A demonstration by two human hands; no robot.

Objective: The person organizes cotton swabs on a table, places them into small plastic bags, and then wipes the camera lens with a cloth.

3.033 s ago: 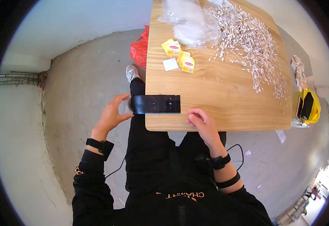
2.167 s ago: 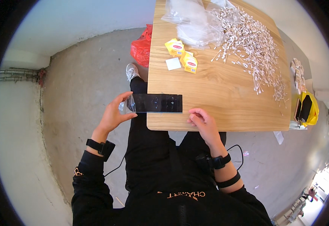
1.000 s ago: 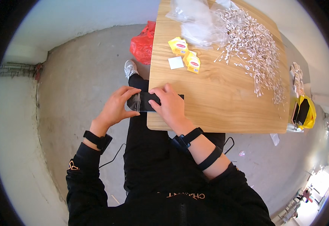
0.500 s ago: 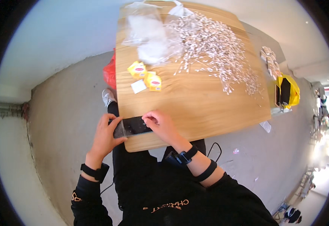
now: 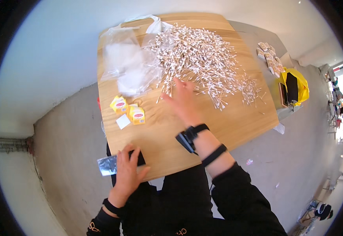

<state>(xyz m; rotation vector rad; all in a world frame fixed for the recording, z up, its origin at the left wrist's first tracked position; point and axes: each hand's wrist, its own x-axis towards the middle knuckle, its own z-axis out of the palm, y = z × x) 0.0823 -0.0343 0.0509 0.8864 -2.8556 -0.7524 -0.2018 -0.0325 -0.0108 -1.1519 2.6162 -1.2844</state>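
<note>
My left hand (image 5: 127, 168) bends over a flat dark rectangle (image 5: 141, 158) at the table's near left corner, its fingers on the far side and the thumb on the near side. From under this hand a shiny clear-silver film (image 5: 107, 165) sticks out to the left, past the table edge. What joins the film and the dark piece is hidden by my fingers. Farther off, my right hand (image 5: 184, 103) hovers at the near edge of a big heap of cotton swabs (image 5: 201, 55), fingers spread and nothing seen in them; it is slightly blurred.
Small yellow boxes (image 5: 137, 115) and a white square card (image 5: 123, 121) lie left of my right hand. Clear plastic bags (image 5: 126, 63) with white contents fill the far left. Beyond the wooden table's (image 5: 187, 153) right edge are a yellow bag (image 5: 303, 88) and stacked small packs (image 5: 271, 59).
My right hand has left the dark rectangle and reached forward to the swabs, opening its fingers. My left hand has shifted over the rectangle, and the film now sticks out leftward. The view has shifted.
</note>
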